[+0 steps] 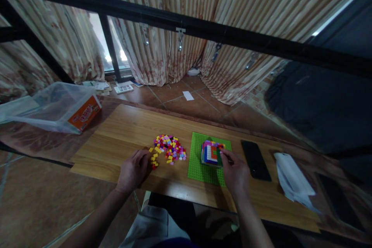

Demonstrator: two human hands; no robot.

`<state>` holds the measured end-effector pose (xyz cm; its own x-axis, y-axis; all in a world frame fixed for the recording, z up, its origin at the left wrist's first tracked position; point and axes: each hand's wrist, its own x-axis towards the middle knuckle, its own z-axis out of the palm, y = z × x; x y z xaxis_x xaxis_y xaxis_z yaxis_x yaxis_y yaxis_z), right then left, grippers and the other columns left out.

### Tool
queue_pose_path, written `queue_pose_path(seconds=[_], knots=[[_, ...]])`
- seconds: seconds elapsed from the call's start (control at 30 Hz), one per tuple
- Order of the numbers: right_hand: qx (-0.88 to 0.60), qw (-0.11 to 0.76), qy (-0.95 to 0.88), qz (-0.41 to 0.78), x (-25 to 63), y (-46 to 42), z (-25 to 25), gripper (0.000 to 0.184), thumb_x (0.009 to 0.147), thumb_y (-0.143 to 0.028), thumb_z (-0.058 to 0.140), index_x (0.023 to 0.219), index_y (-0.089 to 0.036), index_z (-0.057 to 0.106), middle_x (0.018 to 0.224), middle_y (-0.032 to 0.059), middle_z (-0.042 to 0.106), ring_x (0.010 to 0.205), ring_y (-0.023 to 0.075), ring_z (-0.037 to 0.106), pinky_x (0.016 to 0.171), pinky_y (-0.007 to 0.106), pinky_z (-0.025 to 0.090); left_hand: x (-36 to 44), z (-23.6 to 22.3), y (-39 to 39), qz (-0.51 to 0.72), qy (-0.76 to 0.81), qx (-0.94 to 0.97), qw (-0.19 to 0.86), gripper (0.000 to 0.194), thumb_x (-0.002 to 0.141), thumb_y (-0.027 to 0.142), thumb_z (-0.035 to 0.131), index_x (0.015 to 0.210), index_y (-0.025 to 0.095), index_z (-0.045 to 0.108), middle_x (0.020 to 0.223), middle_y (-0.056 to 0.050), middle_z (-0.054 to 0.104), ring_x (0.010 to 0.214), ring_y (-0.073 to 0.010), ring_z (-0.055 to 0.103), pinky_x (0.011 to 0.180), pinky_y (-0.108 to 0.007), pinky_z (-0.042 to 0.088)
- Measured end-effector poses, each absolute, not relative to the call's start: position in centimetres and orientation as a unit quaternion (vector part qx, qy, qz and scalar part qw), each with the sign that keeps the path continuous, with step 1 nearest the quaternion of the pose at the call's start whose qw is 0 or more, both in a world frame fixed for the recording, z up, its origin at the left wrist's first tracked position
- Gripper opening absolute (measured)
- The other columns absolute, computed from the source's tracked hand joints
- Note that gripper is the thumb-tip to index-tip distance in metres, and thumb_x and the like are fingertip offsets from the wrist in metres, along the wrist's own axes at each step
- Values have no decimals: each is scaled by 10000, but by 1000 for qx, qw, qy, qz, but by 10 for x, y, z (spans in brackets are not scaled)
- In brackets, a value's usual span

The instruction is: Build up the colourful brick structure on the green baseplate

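Your left arm (95, 217) comes up from the bottom of the view and leans to the right. Your right arm (252, 221) comes up too, and leans to the left. Both arms are bare. Your left hand (135, 170) is low, with its back up and its fingers curled in. Your right hand (236, 172) has its back up too, and its fingers bend down and in, close to each other. Your hands are well apart. The tips are too small to tell if they pinch shut.
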<state>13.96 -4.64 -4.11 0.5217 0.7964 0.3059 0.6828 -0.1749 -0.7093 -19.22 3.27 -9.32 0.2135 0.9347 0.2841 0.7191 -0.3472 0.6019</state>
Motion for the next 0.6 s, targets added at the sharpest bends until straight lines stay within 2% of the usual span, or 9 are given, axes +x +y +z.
queue_pose_path(seconds=[0.13, 0.33, 0.47, 0.6], knots=[[-767, 357, -534, 18, 143, -32, -35, 353, 900, -395, 453, 899, -147, 704, 928, 133, 728, 805, 241, 665, 741, 355, 489, -192, -92, 32, 306, 543, 762, 177, 248, 945, 349, 432, 943, 214, 641, 920, -46, 698, 835, -189, 668, 737, -289, 508], [-762, 265, -590, -17, 147, -24, -35, 347, 922, -316, 387, 866, -167, 695, 896, 122, 697, 829, 237, 625, 769, 351, 463, -191, -91, 32, 316, 542, 759, 174, 247, 939, 352, 442, 950, 212, 645, 934, -51, 703, 836, -189, 670, 749, -295, 515], [-761, 280, -585, -18, 149, -21, -35, 330, 904, -327, 411, 849, -173, 697, 887, 115, 682, 832, 230, 608, 780, 349, 460, -190, -90, 31, 319, 541, 758, 176, 246, 939, 352, 446, 949, 209, 646, 945, -56, 705, 845, -190, 674, 758, -296, 520], [-770, 320, -552, 0, 153, -17, -35, 349, 872, -422, 470, 813, -169, 703, 856, 107, 676, 796, 231, 605, 746, 350, 458, -189, -87, 31, 315, 542, 760, 173, 248, 942, 335, 434, 948, 210, 648, 936, -54, 706, 840, -187, 675, 755, -292, 521]])
